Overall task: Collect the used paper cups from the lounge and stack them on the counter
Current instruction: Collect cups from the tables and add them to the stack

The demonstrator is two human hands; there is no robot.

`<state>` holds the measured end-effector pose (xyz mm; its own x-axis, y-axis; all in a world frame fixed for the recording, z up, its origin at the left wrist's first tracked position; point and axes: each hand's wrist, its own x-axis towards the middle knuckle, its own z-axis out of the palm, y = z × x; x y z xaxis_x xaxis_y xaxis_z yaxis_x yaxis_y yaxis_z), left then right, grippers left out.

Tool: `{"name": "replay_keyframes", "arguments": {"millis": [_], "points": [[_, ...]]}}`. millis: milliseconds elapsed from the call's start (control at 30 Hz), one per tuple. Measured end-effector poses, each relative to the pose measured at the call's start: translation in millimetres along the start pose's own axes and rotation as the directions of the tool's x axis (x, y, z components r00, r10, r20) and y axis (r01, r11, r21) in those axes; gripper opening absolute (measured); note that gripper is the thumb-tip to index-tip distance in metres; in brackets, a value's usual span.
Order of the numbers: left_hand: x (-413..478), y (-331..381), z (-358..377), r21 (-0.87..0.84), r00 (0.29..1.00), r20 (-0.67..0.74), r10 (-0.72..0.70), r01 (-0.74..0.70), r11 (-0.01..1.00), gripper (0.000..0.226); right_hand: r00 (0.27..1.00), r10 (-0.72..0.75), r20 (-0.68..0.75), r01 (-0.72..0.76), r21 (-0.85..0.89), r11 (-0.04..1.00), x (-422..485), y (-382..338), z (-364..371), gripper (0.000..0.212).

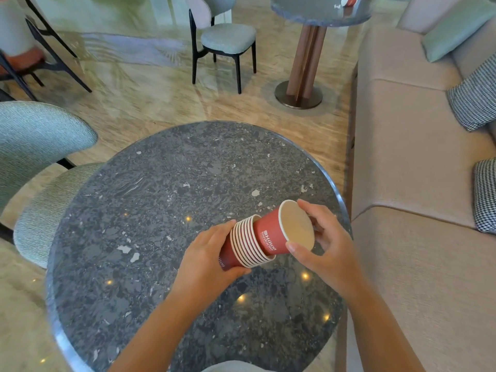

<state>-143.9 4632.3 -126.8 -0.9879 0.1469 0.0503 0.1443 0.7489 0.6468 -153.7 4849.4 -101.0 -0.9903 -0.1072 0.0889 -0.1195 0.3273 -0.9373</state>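
Over the round dark stone table (161,210) I hold a stack of several nested red paper cups (249,244), tilted on its side with the rims to the right. My left hand (206,253) grips the stack's base end. My right hand (324,237) pinches the rim of a single red cup (279,232), whose bottom sits partly inside the stack's top cup. Its pale inside faces me and looks empty. Another red cup (349,0) lies on the far round table (308,12) at the top right.
A beige sofa (416,237) with checked and green cushions runs along the right. A green padded chair (37,162) stands at the table's left, another chair (225,41) farther back. The far table's wooden pedestal (303,71) stands on the marble floor.
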Motion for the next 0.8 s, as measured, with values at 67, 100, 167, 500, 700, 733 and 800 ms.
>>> {"name": "replay_keyframes", "arguments": {"millis": [67,100,167,500,700,733,800], "points": [[0,1,0,-0.003,1.000,0.000,0.008,-0.008,1.000,0.087,1.000,0.003,0.028,-0.003,-0.006,1.000,1,0,3,0.059],[0,1,0,-0.006,1.000,0.000,0.009,-0.009,1.000,0.087,0.999,0.008,0.042,-0.008,-0.012,1.000,1,0,5,0.059],[-1,2,-1,-0.020,1.000,-0.002,-0.001,0.001,1.000,0.087,0.997,0.025,0.069,-0.023,-0.027,0.999,1,1,6,0.061],[-3,14,-5,-0.058,0.999,0.021,0.029,-0.028,0.998,0.088,0.979,0.050,0.195,-0.044,-0.036,0.998,2,7,11,0.060],[-3,17,-5,-0.060,1.000,0.014,0.020,-0.019,0.998,0.088,0.972,0.074,0.225,-0.063,-0.053,0.997,3,10,13,0.063],[-3,17,-4,-0.060,1.000,0.015,0.016,-0.015,0.998,0.089,0.970,0.078,0.231,-0.067,-0.054,0.996,3,11,14,0.063],[-4,17,-4,-0.060,1.000,0.018,0.005,-0.004,0.998,0.089,0.968,0.085,0.237,-0.073,-0.060,0.996,4,11,15,0.062]]}}
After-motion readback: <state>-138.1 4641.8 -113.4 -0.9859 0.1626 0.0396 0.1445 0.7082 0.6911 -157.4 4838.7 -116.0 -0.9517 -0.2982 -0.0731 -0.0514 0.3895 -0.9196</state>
